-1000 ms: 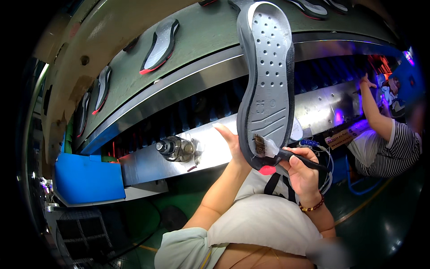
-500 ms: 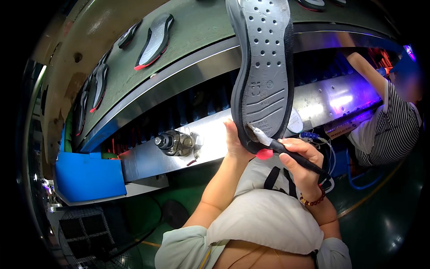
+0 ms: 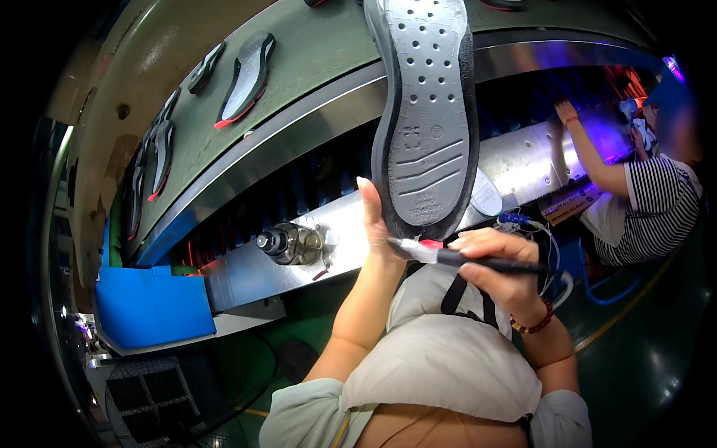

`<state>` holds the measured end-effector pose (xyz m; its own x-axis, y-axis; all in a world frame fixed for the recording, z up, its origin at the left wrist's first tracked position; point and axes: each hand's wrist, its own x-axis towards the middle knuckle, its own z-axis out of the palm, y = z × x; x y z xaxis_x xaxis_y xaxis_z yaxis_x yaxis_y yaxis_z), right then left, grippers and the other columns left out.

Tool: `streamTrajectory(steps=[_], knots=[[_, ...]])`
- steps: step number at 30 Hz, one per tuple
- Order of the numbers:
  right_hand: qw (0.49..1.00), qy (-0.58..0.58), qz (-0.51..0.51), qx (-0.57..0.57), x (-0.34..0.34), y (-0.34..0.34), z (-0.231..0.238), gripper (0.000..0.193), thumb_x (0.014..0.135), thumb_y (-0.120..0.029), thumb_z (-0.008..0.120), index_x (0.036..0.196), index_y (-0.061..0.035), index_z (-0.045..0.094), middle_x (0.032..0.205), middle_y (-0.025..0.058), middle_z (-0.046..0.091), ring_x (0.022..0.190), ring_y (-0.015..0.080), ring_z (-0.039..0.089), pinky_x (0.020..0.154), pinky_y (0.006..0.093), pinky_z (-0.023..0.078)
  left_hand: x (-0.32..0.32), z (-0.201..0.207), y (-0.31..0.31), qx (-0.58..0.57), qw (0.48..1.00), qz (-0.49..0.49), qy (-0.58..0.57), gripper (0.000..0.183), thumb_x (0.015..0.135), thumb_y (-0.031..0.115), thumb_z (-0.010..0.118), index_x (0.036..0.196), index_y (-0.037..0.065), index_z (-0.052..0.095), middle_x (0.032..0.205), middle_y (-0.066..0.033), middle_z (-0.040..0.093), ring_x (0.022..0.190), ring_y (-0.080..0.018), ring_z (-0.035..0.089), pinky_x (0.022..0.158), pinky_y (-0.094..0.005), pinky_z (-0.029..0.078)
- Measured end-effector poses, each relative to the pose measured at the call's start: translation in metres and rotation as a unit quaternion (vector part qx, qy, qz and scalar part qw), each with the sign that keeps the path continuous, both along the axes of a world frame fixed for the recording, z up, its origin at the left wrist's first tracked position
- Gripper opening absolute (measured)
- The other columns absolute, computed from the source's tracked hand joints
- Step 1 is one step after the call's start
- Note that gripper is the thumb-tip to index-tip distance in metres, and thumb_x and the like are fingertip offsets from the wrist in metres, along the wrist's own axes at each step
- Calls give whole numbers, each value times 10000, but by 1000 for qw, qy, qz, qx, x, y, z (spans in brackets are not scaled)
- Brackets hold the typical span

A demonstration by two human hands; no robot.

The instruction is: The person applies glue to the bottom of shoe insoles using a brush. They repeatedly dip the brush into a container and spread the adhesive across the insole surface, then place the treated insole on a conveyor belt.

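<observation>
A grey shoe sole (image 3: 429,112) with a black rim stands up in front of me, its inner face with several small holes toward me and a red patch at the heel end. My left hand (image 3: 377,224) grips it by the left side of the heel, thumb up along the rim and the other fingers hidden behind. Between thumb and fingers my right hand (image 3: 502,265) holds a brush (image 3: 485,261) with a black handle. The light-coloured head of the brush points left, at the lower edge of the heel beside my left palm.
Beyond a metal edge runs a green conveyor belt (image 3: 314,45) carrying several soles (image 3: 246,78). On the metal ledge below stand a bottle with a black cap (image 3: 291,244) and a pale oval pad (image 3: 487,196). A co-worker in a striped top (image 3: 661,205) reaches toward the machine at right.
The brush has moved from the inner face of the heel down and left to its outer end. The sole has shifted slightly left. The co-worker's forearm and hand have come down toward the ledge.
</observation>
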<state>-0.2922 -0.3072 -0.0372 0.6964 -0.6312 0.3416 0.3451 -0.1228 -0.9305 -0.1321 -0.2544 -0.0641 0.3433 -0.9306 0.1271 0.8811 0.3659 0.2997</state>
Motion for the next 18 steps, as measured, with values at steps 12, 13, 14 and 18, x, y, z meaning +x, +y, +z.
streamTrajectory(steps=[12, 13, 14, 18], knots=[[986, 81, 140, -41, -1, -51, 12, 136, 669, 45, 635, 801, 38, 608, 843, 139, 622, 785, 171, 597, 729, 249, 460, 10, 12, -5, -20, 997, -79, -7, 745, 773, 590, 397, 1232, 5, 342, 1200, -154, 439, 1070, -262, 461, 906, -401, 378], [985, 72, 155, -17, -3, -53, 14, 137, 668, 46, 636, 802, 37, 607, 842, 138, 623, 786, 169, 597, 730, 248, 460, 11, 12, -3, -3, 996, -85, -10, 729, 781, 584, 387, 1224, 5, 356, 1196, -158, 443, 1064, -265, 467, 902, -400, 382], [986, 70, 150, 1, -3, -54, 15, 136, 669, 45, 636, 802, 37, 608, 843, 137, 623, 786, 166, 596, 731, 249, 460, 12, 14, -4, -5, 996, -94, -9, 726, 782, 583, 388, 1221, 5, 361, 1192, -158, 447, 1061, -267, 470, 901, -399, 383], [985, 98, 140, 30, -1, -52, 14, 142, 670, 33, 637, 810, 38, 613, 842, 136, 623, 779, 154, 590, 729, 245, 457, 16, 20, -6, 11, 994, -111, 9, 710, 789, 574, 385, 1214, 5, 375, 1176, -160, 463, 1042, -270, 488, 896, -400, 390]])
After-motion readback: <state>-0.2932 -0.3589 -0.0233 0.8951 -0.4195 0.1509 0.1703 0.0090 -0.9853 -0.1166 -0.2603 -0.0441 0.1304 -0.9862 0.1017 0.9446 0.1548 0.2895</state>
